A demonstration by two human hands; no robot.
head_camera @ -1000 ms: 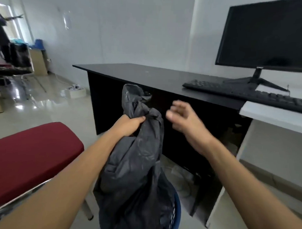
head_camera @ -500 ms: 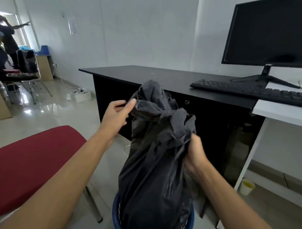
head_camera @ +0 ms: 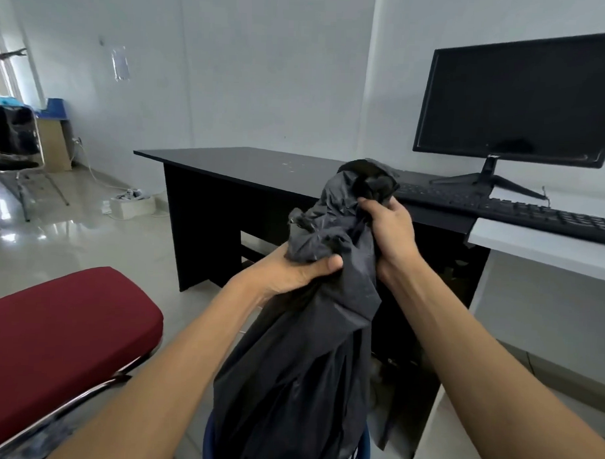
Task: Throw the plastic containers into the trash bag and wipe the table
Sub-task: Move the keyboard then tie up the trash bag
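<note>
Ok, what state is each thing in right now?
bag, top bunched up
left hand, grips bag below the bunch
right hand, grips bag's top
bin, bag's bottom inside
monitor, screen dark
table, pale specks on top

**Creased plastic, matt board, polished tile**

The crinkled black plastic trash bag shows a dull, creased sheen; the black rectangular table behind it has a smooth matt top. At near left, a dark red cloth chair seat sits on a shiny chromed metal frame, over glossy pale floor tiles.
</note>
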